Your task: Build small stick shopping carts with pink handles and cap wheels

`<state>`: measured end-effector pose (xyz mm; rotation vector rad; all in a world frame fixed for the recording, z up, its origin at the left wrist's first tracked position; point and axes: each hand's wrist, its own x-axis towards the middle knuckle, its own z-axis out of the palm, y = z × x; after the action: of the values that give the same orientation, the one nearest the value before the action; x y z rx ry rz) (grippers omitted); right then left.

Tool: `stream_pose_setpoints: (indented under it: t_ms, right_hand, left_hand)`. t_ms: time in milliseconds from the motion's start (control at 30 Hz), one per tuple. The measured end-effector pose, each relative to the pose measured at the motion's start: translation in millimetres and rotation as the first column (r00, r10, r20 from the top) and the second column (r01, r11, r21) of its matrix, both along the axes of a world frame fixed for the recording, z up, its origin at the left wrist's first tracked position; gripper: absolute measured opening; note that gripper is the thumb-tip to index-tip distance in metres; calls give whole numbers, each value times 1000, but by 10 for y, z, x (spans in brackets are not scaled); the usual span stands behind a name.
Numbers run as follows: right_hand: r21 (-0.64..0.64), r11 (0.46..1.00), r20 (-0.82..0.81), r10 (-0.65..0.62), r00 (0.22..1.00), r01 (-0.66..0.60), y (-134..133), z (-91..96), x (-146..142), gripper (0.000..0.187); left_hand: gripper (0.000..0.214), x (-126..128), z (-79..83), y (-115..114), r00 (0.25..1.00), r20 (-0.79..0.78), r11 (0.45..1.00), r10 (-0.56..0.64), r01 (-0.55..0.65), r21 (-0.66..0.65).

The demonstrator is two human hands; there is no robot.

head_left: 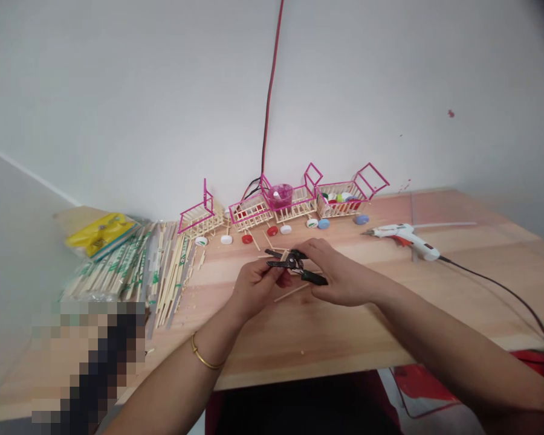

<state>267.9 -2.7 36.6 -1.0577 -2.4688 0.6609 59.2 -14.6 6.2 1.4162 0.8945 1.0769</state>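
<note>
My right hand (340, 275) is wrapped round the dark handles of a pair of wire strippers (292, 261), whose jaws point left. A short pale wooden stick (284, 256) stands at the jaws, pinched in the fingers of my left hand (259, 285); its lower end is hidden by them. Whether the blades touch the stick I cannot tell. Another loose stick (292, 293) lies on the table just below the hands. Behind them stand small stick carts with pink-painted rims, among them a left cart (202, 219) and a right cart (342, 204), with bottle-cap wheels.
A white glue gun (408, 237) lies at the right, its black cable (494, 281) running off the table's right side. Bundled wooden sticks (170, 284) and a yellow packet (102, 232) lie at the left. A pink cup (280, 194) sits among the carts near the wall.
</note>
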Motion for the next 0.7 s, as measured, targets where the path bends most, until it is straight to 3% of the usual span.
stream_pose_setpoints:
  t_ms: [200,367,500,700]
  right_hand:
    - [136,991,-16,0,1000,2,34,-169,-22,58]
    - [171,985,-7,1,1000,0,58,-260,-7,51]
    - [193,981,10,-20,1000,17,98,-278,-1,43]
    - [250,964,-99,-66,993,89,95,-295,-75,53]
  left_hand:
    - [26,-18,42,-32,989,-143,991,25,-6,132]
    - [26,-7,38,-40,976,-217,990,18,12,138]
    - [26,15,-62,-20,972,-227,989,55,-21,149]
    - [28,59,-132,-34,967,-200,973,155,-114,202]
